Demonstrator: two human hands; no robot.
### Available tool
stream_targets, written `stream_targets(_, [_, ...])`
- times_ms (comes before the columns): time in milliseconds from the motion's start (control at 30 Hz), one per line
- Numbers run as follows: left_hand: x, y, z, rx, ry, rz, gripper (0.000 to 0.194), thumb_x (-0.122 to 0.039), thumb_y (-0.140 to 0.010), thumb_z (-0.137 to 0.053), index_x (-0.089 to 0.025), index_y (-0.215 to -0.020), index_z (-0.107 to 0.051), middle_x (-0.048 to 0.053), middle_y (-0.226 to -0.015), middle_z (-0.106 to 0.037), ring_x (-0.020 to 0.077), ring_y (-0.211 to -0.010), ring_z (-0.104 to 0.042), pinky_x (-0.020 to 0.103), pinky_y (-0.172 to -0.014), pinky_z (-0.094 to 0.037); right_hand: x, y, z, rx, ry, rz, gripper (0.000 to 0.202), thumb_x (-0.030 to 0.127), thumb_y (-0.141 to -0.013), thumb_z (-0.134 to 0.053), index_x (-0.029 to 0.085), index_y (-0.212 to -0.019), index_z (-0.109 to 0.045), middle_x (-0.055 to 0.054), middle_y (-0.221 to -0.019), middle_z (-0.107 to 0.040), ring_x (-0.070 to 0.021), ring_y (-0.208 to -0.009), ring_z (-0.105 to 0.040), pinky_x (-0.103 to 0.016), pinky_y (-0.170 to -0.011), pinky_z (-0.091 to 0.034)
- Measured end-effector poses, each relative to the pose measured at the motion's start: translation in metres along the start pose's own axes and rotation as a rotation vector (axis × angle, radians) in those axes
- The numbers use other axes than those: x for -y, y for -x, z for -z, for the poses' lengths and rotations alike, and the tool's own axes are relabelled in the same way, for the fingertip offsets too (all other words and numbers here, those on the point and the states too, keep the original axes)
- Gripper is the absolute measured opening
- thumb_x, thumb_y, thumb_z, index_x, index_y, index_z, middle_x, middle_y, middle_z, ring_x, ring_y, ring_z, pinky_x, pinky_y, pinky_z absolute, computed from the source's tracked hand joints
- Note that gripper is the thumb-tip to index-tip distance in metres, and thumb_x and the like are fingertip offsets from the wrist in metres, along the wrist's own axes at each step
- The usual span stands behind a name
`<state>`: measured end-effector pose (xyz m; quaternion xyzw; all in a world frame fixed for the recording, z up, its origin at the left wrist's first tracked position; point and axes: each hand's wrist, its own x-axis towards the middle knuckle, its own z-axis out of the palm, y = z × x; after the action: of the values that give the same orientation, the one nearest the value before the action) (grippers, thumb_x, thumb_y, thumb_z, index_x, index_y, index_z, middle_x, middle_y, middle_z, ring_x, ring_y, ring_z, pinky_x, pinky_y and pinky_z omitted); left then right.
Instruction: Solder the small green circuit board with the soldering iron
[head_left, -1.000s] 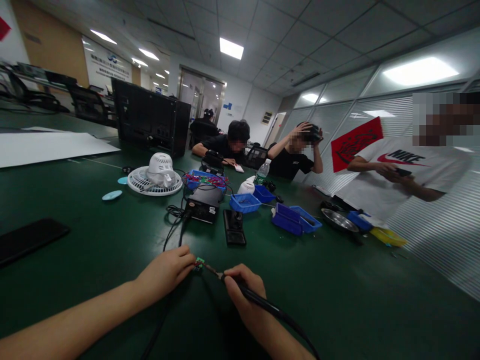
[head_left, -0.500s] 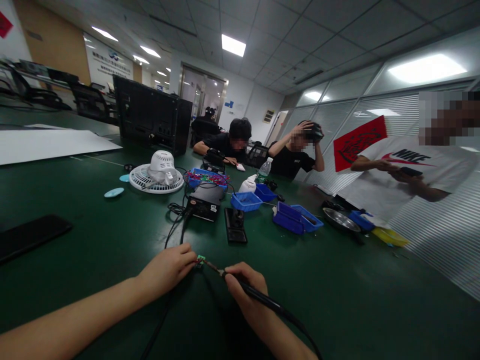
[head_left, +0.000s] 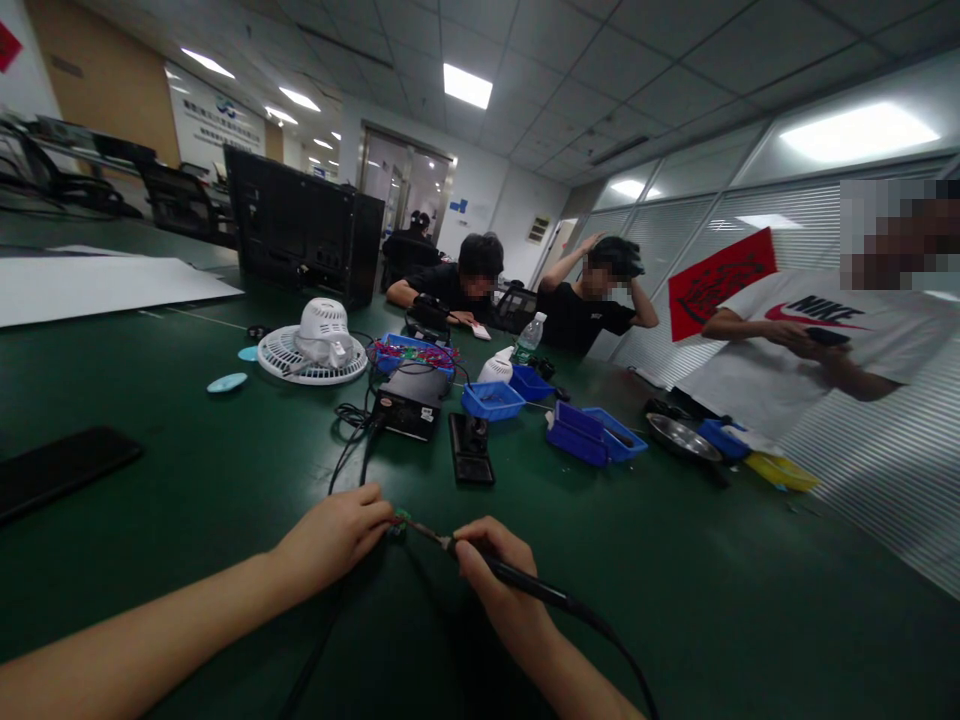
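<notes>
By the right hand, one soldering iron is grasped over the worktop; its long axis is slanted, its tip directed forward-left at one small green board, which is pinched by the left hand.

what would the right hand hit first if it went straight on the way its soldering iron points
Led by the soldering iron, the right hand would probably meet the small green board at the left hand first; iron and board look close or touching, though depth is unclear.
</notes>
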<state>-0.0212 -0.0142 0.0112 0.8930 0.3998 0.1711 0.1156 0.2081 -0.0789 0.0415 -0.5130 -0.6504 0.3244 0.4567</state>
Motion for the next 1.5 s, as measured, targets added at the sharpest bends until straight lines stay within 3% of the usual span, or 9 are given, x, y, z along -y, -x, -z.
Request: stream_targets(1500, [0.0009, 0.0012, -0.0023, -0.008, -0.015, -0.021, 0.019, -0.020, -0.093, -0.043, -0.021, -0.092, -0.062, 0.002, -0.088, -0.056, 0.0139, -0.077, -0.058, 0.023, -0.068, -0.045, -0.0044, 0.0079, -0.0001, 0.021, 0.161, 0.043, 0.012, 0.025, -0.083, -0.059, 0.018, -0.074, -0.064, 0.000, -0.065, -0.062, -0.0136, -0.059, -0.057, -0.022, -0.056, -0.043])
